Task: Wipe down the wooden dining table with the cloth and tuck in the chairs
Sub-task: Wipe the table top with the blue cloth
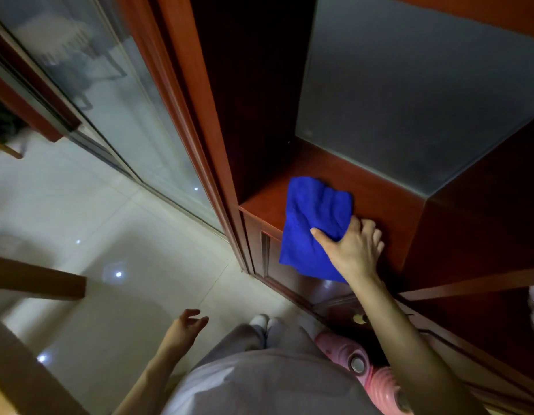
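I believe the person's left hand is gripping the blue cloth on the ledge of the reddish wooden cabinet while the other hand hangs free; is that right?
Not quite: the head view shows the right hand gripping the blue cloth, and the left hand hanging free and open over the floor. The rest holds: the cloth lies on the ledge of the reddish wooden cabinet, part of it draping over the front edge.

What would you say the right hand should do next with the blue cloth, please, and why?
Probably close on the blue cloth and lift it off the cabinet ledge. The right hand has its thumb and fingers on the cloth's edge, the cloth half hangs over the ledge, and the left hand hangs open and empty. Wiping cannot begin until the cloth is in hand.
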